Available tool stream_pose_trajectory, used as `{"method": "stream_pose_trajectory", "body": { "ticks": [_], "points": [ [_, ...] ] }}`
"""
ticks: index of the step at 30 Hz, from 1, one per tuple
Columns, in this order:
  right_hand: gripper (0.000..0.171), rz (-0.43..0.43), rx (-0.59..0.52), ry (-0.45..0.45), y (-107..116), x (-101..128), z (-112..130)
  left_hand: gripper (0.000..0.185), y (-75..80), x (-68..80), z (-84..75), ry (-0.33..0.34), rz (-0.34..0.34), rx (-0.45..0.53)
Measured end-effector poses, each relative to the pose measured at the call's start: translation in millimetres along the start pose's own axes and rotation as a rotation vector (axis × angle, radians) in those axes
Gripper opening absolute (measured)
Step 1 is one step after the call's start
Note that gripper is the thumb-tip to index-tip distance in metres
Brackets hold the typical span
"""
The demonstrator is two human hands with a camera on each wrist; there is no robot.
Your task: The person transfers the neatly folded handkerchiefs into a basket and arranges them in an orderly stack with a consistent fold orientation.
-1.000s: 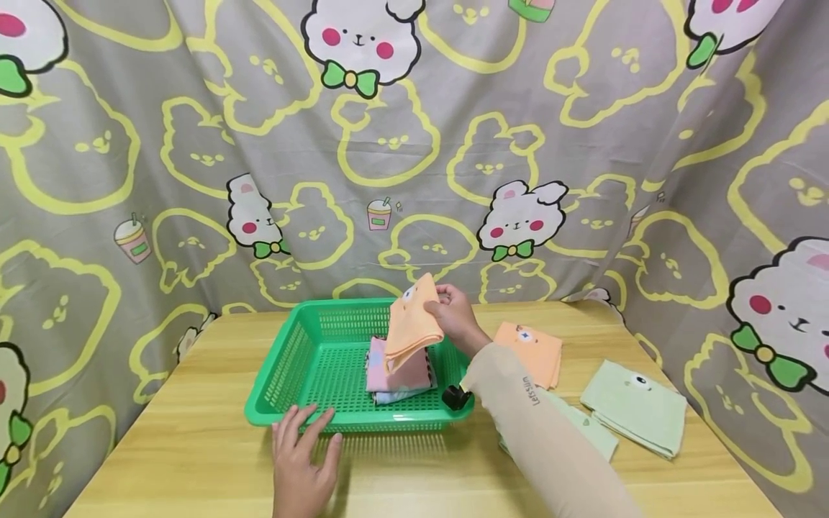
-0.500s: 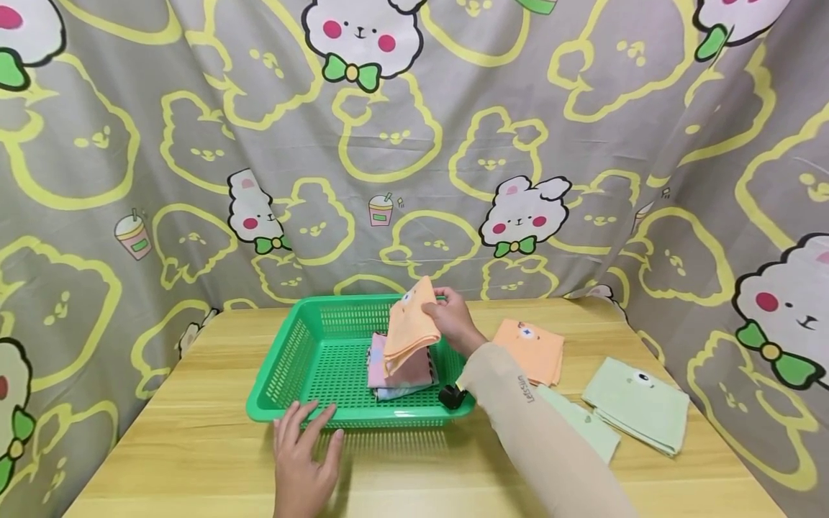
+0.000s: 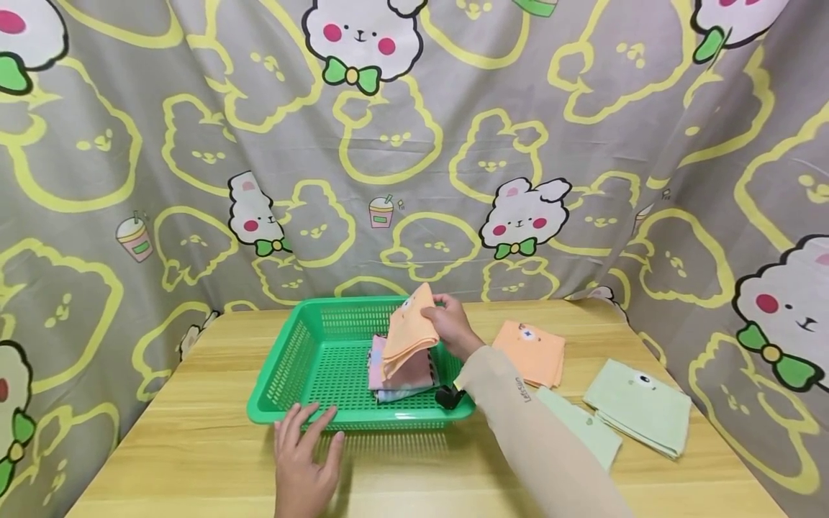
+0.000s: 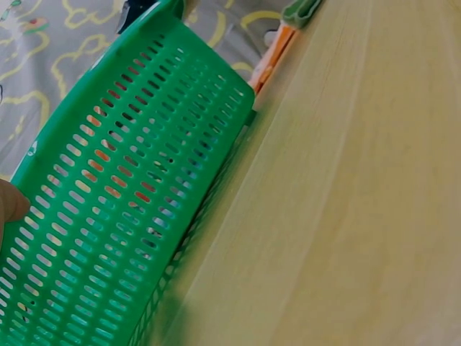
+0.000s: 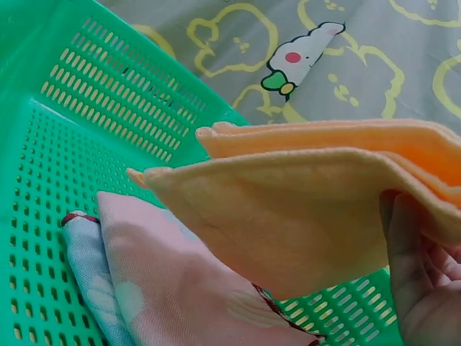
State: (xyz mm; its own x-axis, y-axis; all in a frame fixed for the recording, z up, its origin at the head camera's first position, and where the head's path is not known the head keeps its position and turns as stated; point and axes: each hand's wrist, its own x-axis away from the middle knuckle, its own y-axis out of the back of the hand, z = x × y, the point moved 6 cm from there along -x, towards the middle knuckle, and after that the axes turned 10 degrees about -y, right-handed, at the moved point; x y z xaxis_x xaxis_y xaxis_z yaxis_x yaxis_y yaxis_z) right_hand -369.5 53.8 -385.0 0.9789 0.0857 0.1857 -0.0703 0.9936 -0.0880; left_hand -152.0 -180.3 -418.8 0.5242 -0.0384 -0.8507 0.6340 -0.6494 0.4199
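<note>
My right hand (image 3: 455, 327) pinches a folded orange towel (image 3: 410, 325) by its edge, holding it tilted above the right part of a green plastic basket (image 3: 278, 374). In the right wrist view the orange towel (image 5: 288, 216) shows its stacked layers, with my thumb underneath. Below it in the basket lie a folded pink towel (image 5: 173, 267) and a light blue one (image 5: 94, 277). My left hand (image 3: 306, 460) rests its outstretched fingers on the basket's near rim, and one fingertip (image 4: 13, 202) shows in the left wrist view.
Right of the basket, another folded orange towel (image 3: 531, 352) lies on the wooden table (image 3: 194, 460). Two folded green towels, one nearer the sleeve (image 3: 586, 430) and one farther right (image 3: 637, 406), lie beside it. A patterned grey curtain (image 3: 414, 165) hangs behind the table.
The right hand and its orange towel have come down slightly over the pink towel. My left hand stays at the basket's near rim.
</note>
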Motion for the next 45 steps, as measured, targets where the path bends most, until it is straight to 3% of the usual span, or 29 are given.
{"method": "stream_pose_trajectory", "body": {
  "ticks": [9,26,30,35,39,45],
  "points": [
    [0.033,0.042,0.000,-0.011,-5.8,-3.0,-2.6,0.037,1.1,-3.1,0.5,-0.009,0.010,-0.001],
    [0.036,0.331,-0.011,-0.067,-17.8,3.8,-7.7,0.038,0.1,-2.3,-0.9,-0.007,0.014,0.009],
    [0.034,0.402,0.061,-0.092,-21.5,3.3,-11.8,0.037,0.7,-2.1,-1.0,-0.005,0.011,0.007],
    [0.034,0.380,0.247,-0.116,-23.0,2.2,-17.0,0.039,-0.2,-2.4,-0.9,-0.006,0.013,0.016],
    [0.045,0.327,0.293,-0.145,-20.3,0.7,-21.2,0.039,-1.2,-1.0,-1.3,0.000,0.020,0.021],
    [0.057,0.213,0.376,-0.050,-17.8,-1.1,-16.1,0.037,0.6,-1.5,-0.6,0.006,0.026,0.011]
  ]
}}
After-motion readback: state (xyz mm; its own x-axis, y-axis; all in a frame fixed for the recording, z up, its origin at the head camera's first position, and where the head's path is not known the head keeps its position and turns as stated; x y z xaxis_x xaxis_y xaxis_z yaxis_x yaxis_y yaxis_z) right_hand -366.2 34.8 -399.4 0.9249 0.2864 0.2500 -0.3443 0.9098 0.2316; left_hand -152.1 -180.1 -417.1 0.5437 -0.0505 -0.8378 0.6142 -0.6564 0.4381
